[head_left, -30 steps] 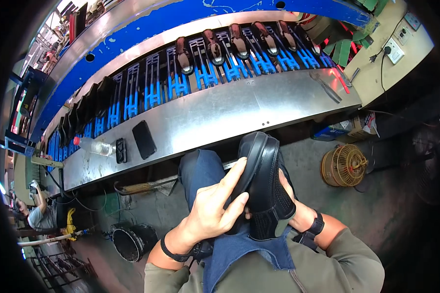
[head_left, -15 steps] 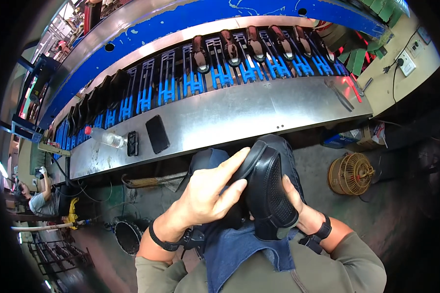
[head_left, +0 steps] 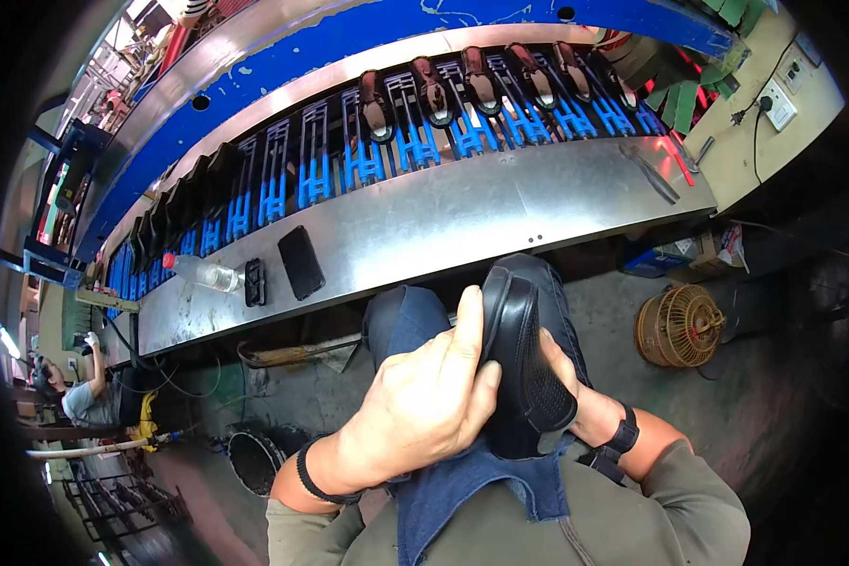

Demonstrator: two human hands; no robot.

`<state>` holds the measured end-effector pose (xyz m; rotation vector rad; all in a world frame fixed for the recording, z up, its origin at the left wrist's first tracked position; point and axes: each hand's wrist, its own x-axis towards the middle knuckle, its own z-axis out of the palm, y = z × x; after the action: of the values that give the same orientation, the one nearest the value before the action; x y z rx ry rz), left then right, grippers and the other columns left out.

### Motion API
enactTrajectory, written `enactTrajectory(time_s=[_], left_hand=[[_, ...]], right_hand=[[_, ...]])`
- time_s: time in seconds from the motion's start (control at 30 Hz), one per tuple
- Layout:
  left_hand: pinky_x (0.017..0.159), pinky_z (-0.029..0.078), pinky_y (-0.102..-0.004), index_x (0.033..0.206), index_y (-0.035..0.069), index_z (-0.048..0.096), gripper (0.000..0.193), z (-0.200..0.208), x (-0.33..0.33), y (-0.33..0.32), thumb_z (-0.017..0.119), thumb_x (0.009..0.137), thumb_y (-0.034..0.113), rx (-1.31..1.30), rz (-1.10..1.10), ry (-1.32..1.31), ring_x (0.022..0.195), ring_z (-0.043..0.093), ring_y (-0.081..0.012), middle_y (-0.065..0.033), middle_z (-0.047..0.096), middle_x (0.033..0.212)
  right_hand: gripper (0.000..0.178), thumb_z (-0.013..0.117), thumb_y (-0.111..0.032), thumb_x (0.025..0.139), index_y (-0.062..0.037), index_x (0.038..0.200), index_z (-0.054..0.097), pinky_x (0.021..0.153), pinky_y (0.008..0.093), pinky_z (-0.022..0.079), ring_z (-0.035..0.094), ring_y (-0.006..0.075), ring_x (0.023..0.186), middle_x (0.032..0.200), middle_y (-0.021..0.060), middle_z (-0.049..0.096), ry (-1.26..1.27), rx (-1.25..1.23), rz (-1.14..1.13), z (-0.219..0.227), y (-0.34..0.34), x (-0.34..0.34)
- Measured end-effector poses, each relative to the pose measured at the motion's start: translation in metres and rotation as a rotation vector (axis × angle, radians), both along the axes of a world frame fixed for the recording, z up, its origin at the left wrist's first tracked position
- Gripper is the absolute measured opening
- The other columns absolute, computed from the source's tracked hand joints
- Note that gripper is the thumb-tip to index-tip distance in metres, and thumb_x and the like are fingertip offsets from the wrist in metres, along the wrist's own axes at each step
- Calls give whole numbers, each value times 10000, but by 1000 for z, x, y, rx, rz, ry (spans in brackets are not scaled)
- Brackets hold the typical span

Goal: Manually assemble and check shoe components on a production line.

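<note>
A black leather shoe point(head_left: 516, 377) rests over my lap with its toe end pointing away from me. It has a perforated panel and a black sole along its left edge point(head_left: 497, 307). My left hand point(head_left: 424, 391) grips that left edge, index finger stretched along it and thumb lower down against the side. On the other side, my right hand point(head_left: 575, 396) wraps round the shoe near its close end, with the thumb on the side; its other fingers are hidden beneath. A dark blue denim apron point(head_left: 443, 500) lies under the shoe.
Ahead runs a metal bench point(head_left: 424, 217) with blue racks point(head_left: 415, 146) holding several shoe uppers. On it are a phone point(head_left: 301, 262), a black case point(head_left: 255, 282), a bottle point(head_left: 203, 274) and pincers point(head_left: 649, 174). A wicker basket point(head_left: 679, 325), a bucket point(head_left: 255, 460) and a person point(head_left: 90, 391) are around.
The shoe has turned slightly so its perforated side faces more to the right. My left hand has shifted right and its index finger now points more straight ahead along the edge.
</note>
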<state>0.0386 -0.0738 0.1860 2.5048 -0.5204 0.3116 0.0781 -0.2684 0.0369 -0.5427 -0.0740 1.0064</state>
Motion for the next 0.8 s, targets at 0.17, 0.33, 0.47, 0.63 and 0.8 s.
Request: enactTrajectory(time_s=[0.17, 0.33, 0.47, 0.63, 0.8], left_hand=[[935, 511, -387, 1536, -100, 215, 931, -37, -14, -12, 777, 826, 111, -384, 175, 18, 1076, 643, -312, -244, 602, 1229], [998, 500, -389, 1417, -6, 367, 710, -83, 12, 22, 766, 857, 169, -1332, 448, 93, 1139, 603, -235, -153, 578, 1264], [899, 586, -413, 1324, -29, 460, 599, -81, -25, 62, 704, 878, 288, -1595, 257, 182, 1009, 695, -282, -192, 656, 1147], [916, 586, -405, 1329, -32, 467, 741, -83, -51, 57, 766, 805, 398, -1685, 245, 310, 1009, 697, -278, -191, 657, 1150], [948, 571, -383, 1355, -22, 470, 856, -86, -52, 44, 800, 744, 479, -1682, 191, 439, 1060, 680, -267, -174, 639, 1189]], right_hand=[[737, 330, -560, 1062, 20, 1515, 377, 1145, 401, 414, 533, 293, 1329, 1459, 204, 516, -70, 95, -73, 14, 14, 13], [701, 641, -435, 967, 49, 1418, 410, 1005, 429, 491, 621, 357, 1181, 1258, 279, 606, -980, -682, -220, 47, 60, 10], [690, 743, -323, 902, 78, 1385, 457, 873, 414, 579, 713, 345, 1001, 1198, 289, 654, -1428, -528, 184, 70, 36, 11], [507, 813, -257, 848, 5, 1192, 549, 528, 319, 509, 652, 198, 555, 649, 69, 615, -1589, -438, -13, 98, 64, 51], [736, 792, -283, 870, 9, 1425, 408, 511, 320, 457, 570, 209, 518, 644, 82, 543, -1577, -230, 257, 110, 81, 76]])
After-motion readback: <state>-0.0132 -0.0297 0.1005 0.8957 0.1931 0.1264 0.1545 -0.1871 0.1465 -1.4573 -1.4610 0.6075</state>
